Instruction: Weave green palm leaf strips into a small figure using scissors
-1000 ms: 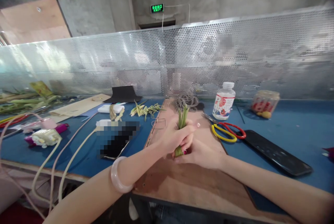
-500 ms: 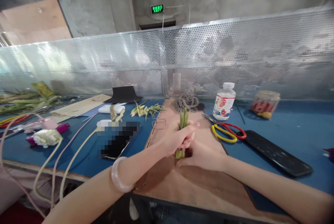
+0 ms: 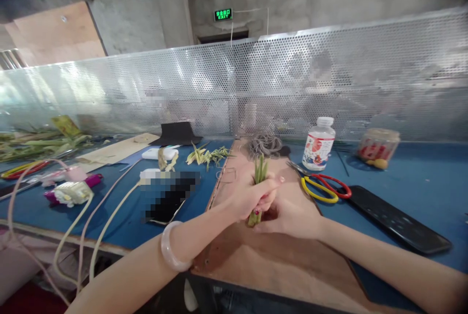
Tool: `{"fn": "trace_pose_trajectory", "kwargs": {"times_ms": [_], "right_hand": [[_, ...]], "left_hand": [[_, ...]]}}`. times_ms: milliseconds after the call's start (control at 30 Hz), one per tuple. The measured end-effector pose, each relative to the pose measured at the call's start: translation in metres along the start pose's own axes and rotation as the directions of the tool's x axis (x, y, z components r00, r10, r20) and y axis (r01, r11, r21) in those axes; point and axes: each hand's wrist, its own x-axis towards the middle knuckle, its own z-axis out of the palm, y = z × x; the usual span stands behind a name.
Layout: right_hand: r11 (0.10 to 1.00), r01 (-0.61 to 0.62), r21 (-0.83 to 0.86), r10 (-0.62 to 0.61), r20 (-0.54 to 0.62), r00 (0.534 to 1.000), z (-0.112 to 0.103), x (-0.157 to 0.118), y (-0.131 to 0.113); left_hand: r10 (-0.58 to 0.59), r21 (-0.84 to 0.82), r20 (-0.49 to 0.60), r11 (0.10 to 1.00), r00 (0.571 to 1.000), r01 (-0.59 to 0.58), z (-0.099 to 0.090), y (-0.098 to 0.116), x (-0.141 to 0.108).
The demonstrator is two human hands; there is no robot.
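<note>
My left hand (image 3: 258, 197), with a pale bangle (image 3: 171, 246) on its wrist, is wrapped round a bundle of green plant stems (image 3: 261, 168). The stems stand nearly upright, their tips rising above my fist and the cut ends poking out below. Against the lower part of the bundle, my right hand (image 3: 288, 219) is curled with its thumb by the cut ends; its fingertips are hidden behind the bundle and my left hand. Both hands are above a brown board (image 3: 266, 260). Behind them lies a coil of grey cord (image 3: 265, 146).
Scissors with red and yellow handles (image 3: 325, 189) lie beside a black tray-like object (image 3: 398, 219), near a white-capped bottle (image 3: 319, 143) and a clear jar (image 3: 378, 148). To the left are a phone (image 3: 170, 202), cables (image 3: 106, 236), leaf scraps (image 3: 206, 155) and a plant heap (image 3: 40, 143).
The whole view has shifted slightly, so things appear a little farther right. Both hands keep their places on the bundle, which leans slightly more to the right at its top.
</note>
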Motion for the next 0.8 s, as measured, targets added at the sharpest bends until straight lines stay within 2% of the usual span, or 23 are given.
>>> {"fn": "trace_pose_trajectory", "kwargs": {"times_ms": [100,200,367,533,600,800], "right_hand": [[1.0,-0.007,0.019,0.008,-0.05,0.999,0.005,0.0,-0.002],[0.998,0.01,0.055,-0.007,-0.052,0.999,0.005,0.001,-0.006],[0.999,-0.039,-0.033,0.036,-0.074,0.997,0.002,0.001,-0.011],[0.991,-0.042,0.125,0.039,0.021,0.999,0.005,0.001,-0.013],[0.989,-0.034,0.147,0.033,0.008,0.999,0.009,0.0,-0.016],[0.996,-0.061,0.058,0.064,-0.068,0.996,0.016,-0.003,-0.023]], "left_hand": [[0.011,0.005,-0.004,1.0,1.0,-0.011,-0.001,-0.001,0.0],[0.05,0.005,-0.022,0.999,0.999,-0.05,-0.001,-0.001,0.0],[0.06,-0.001,-0.018,0.998,0.998,-0.06,0.0,-0.002,0.0],[0.029,-0.052,-0.069,0.998,0.997,-0.033,0.002,0.001,0.001],[0.025,-0.085,-0.077,0.996,0.997,-0.031,0.002,0.002,0.002],[-0.006,-0.152,-0.112,0.988,0.994,-0.012,-0.001,0.003,0.004]]}}
